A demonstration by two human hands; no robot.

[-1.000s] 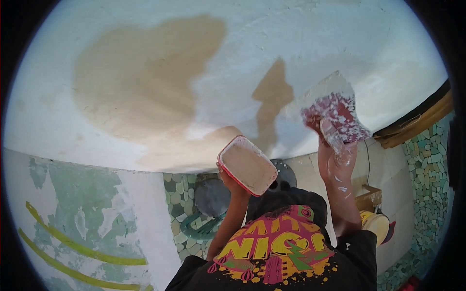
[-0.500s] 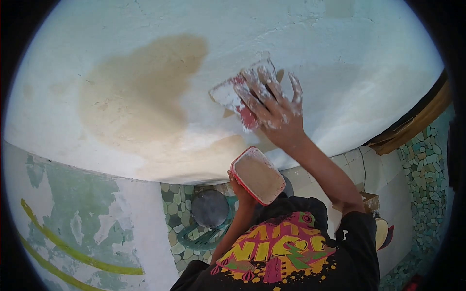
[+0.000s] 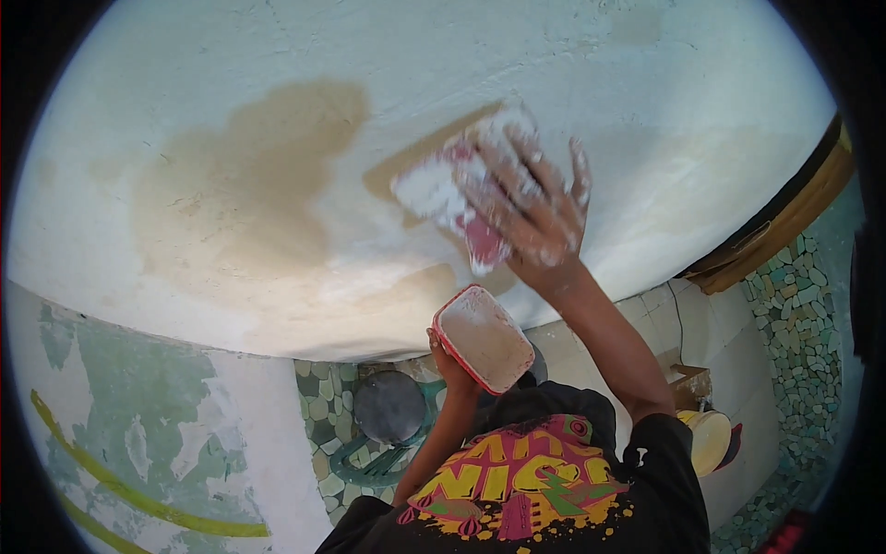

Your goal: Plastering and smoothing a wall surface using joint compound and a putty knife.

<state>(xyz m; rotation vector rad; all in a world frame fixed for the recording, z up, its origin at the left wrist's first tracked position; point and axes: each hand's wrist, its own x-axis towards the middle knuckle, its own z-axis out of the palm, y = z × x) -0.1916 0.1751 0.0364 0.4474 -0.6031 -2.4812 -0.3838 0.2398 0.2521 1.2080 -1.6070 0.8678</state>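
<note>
Head view: yellow-lettered shirt [image 3: 526, 489], white-smeared scraper [image 3: 429, 189].
Right hand [image 3: 543, 210] grips scraper, fingers spread; left hand [image 3: 449, 362], fingers clamped on rectangular red-rimmed tub [image 3: 469, 307].

We raise our right hand [image 3: 540, 217] toward two o'clock of the view, its back facing us, in a flat grip with the thumb out of sight. Our fingers [image 3: 537, 166] are blurred, smeared with white and pointing to eleven; the little finger [image 3: 580, 171] stands apart, aimed near twelve. Our right forearm [image 3: 609, 337] slants toward eleven from a bent elbow [image 3: 653, 404] at four. Our left hand [image 3: 452, 367], near six o'clock, is lower and curled in a grip, most fingers hidden. Our left forearm [image 3: 431, 452] rises just past twelve.
</note>
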